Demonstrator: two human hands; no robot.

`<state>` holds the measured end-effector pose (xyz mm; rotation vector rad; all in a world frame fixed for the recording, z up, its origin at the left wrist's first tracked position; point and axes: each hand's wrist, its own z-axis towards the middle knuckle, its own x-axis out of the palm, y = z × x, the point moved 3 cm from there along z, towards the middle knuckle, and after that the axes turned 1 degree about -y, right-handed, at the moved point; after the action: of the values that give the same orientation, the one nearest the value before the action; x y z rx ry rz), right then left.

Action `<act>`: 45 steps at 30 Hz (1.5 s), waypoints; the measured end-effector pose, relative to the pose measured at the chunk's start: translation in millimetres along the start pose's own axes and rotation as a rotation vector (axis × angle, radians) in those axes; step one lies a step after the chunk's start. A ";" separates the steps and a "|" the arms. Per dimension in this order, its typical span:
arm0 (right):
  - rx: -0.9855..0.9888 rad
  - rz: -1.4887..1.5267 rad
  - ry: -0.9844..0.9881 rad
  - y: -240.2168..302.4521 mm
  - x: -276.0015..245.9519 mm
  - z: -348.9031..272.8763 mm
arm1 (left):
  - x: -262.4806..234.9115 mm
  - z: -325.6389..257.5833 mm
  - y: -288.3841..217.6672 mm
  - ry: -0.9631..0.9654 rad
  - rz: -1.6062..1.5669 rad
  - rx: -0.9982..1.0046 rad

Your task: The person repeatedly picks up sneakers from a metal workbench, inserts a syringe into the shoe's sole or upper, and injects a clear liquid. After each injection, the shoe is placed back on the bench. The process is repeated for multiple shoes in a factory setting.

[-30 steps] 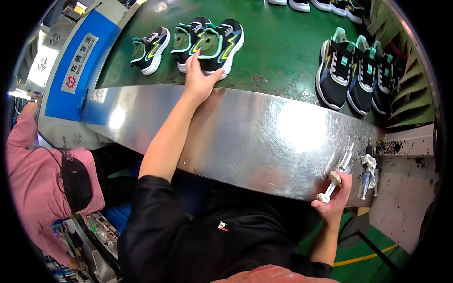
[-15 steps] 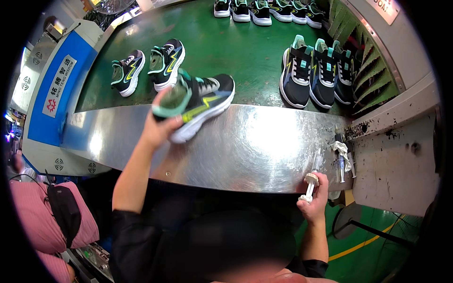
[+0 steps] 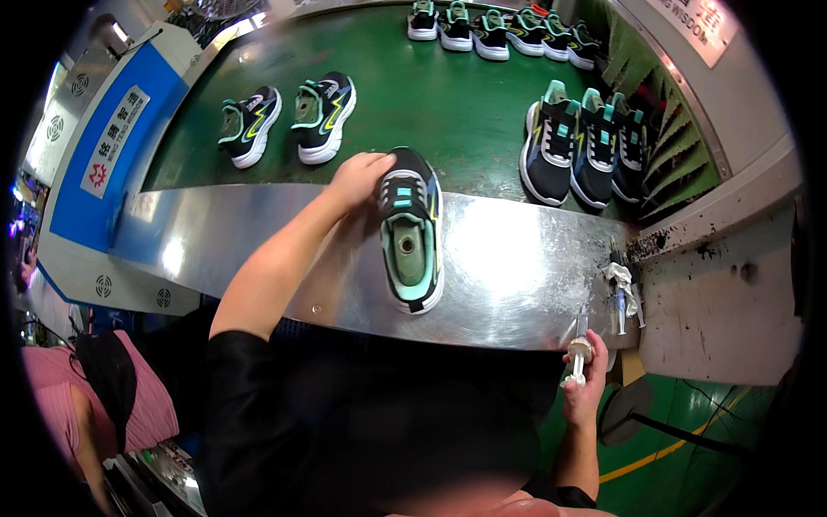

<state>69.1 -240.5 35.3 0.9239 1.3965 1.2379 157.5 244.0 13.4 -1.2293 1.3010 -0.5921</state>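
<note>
A black sneaker (image 3: 407, 191) with mint lining and a white sole is in my left hand (image 3: 358, 181), which grips it at the toe. The shoe is over the metal ledge, its toe away from me and its heel toward me. Inside it shows a green shoe last (image 3: 407, 246) with a round hole. My right hand (image 3: 586, 377) is closed around a syringe (image 3: 580, 349), held just off the ledge's front edge at the right. The syringe tip points away from me.
Two matching sneakers (image 3: 324, 119) stand left on the green belt (image 3: 413, 103). Three sneakers (image 3: 551, 151) stand right, several more (image 3: 491, 36) at the far end. On the metal ledge (image 3: 353, 293) lie other syringes (image 3: 620, 302) with crumpled tissue. A person in pink (image 3: 151, 388) is at lower left.
My left hand has turned the sneaker from sideways to toe-away and brought it right, shifting its grip from the heel to the toe. My right hand still holds the syringe, slightly lower in view.
</note>
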 end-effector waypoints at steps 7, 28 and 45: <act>-0.040 -0.052 0.097 27.5 12.5 -11.1 | 35.3 -8.6 -45.6 0.122 -0.270 -0.082; -0.137 0.907 0.779 153.1 125.4 80.6 | 41.6 -116.5 -73.0 0.365 -1.117 0.262; -0.058 0.799 0.802 164.5 137.6 82.5 | 38.0 -126.3 -83.5 0.429 -1.078 0.325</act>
<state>110.3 -61.4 173.3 1.0314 1.6144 2.4323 74.5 141.5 96.8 -1.5136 0.7146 -1.8350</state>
